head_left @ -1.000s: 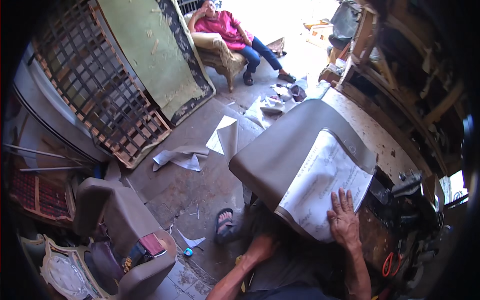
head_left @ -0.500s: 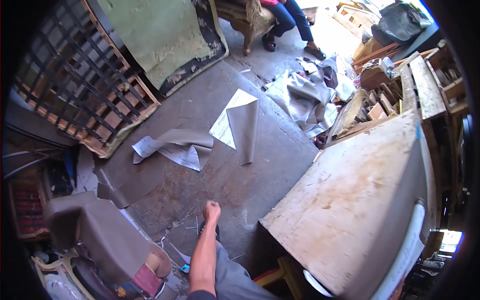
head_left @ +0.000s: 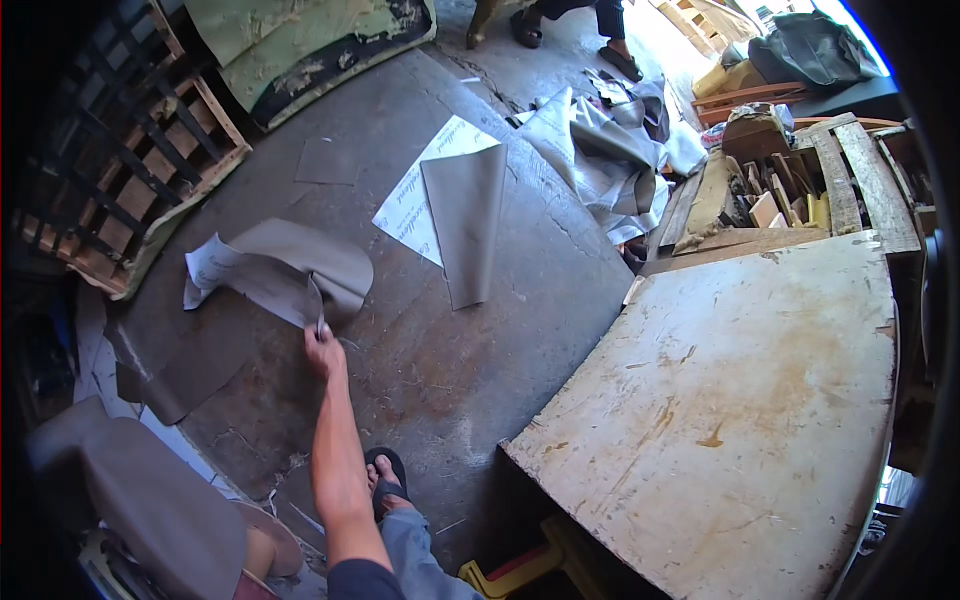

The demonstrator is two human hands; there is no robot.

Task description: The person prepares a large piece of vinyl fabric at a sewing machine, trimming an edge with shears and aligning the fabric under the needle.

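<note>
Since half a second ago, the left hand has reached forward and leftward, from near the foot to the near edge of a curled brown sheet. Its grip is narrow, fingers and thumb pinching that edge, where a small fold stands up. The right hand is out of view, so I cannot tell its state.

The sheet lies loosely rolled on the floor, its brown face mostly up and its pale backing showing at the left end. It looks light and limp, like a coated upholstery fabric: smooth, perhaps a little slippery, hardly fragile, inclined to curl. An edge or corner seems the best place to take hold, pinched through both faces.

Just left of the hand, a flat brown piece lies on the floor. To the right is a folded sheet, apart from the first. Farther out are crumpled scraps, a pale worn surface, a brown-covered seat and a webbed frame.
</note>
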